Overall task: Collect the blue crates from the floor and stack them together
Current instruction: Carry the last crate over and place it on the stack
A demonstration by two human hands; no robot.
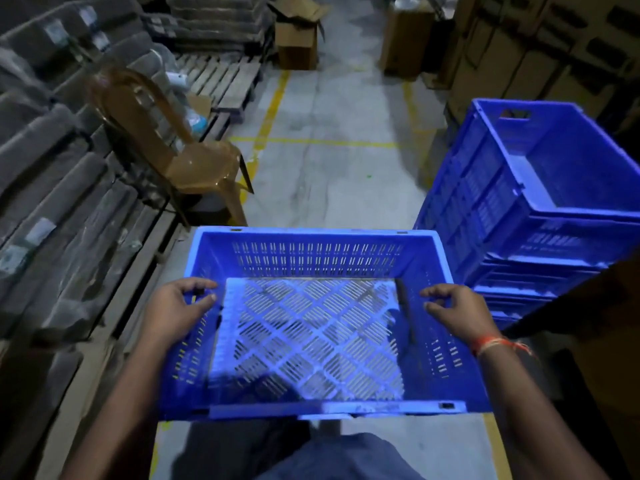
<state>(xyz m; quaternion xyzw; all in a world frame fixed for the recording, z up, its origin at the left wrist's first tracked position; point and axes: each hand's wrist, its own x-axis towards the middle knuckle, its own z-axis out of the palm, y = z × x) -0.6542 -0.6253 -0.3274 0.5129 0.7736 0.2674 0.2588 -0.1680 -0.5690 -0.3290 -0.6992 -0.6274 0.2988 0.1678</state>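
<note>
the person holds a blue crate (311, 327) level in front of the body, at 6 o'clock in the view, its open top facing up and its slotted floor showing the ground through it. the left hand (176, 310) grips the crate's left rim, fingers curled over the edge; the right hand (457, 313) grips the right rim the same way, a red thread (498, 344) at its wrist. at 3 o'clock a stack of blue crates (530, 202) stands on the floor, its top crate open and its near corner just beside the held crate's far right corner, with a narrow gap between. at 10 o'clock a brown plastic chair (180, 147) stands by wooden pallets (225, 81). the concrete aisle (329, 133) with yellow lines runs open toward 12 o'clock, where cardboard boxes (298, 39) stand.
</note>
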